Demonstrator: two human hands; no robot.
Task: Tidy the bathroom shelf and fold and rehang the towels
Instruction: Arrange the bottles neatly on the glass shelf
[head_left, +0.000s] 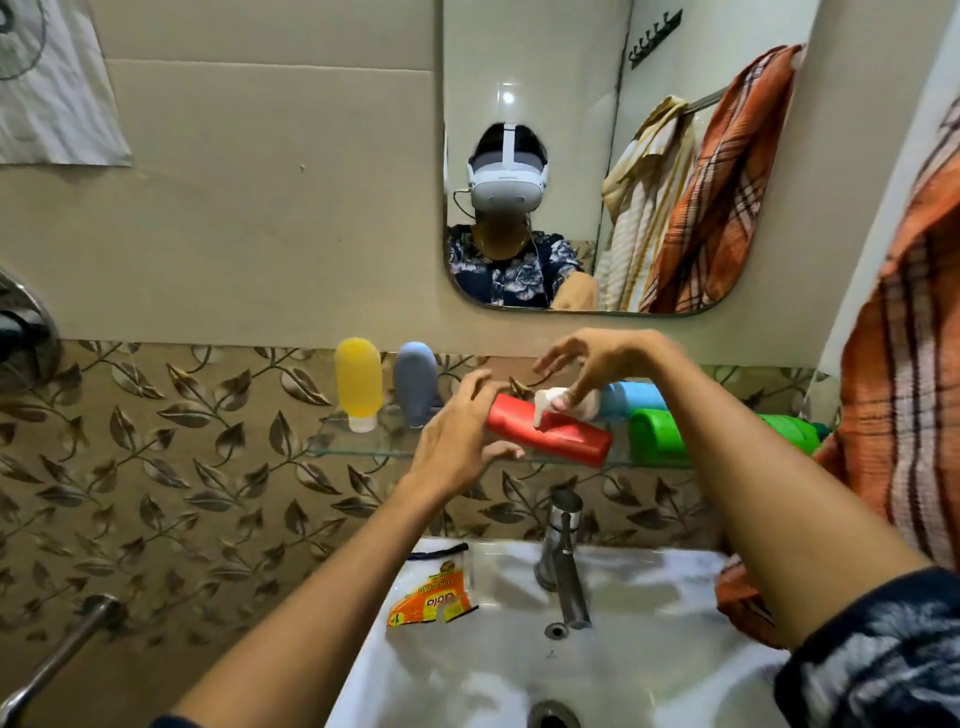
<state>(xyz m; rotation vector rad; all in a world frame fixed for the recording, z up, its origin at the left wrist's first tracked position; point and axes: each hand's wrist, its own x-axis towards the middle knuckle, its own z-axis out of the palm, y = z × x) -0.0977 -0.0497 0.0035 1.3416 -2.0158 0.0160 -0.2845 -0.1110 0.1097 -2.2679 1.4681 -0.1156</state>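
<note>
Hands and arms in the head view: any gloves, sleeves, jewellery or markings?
Both hands are bare: no gloves, rings, watch or bands visible on the left hand or the right hand. Forearms are uncovered. The right arm ends in a short sleeve of dark navy fabric with a pale floral print. Only a sliver of dark fabric shows at the left arm's lower edge.
</note>
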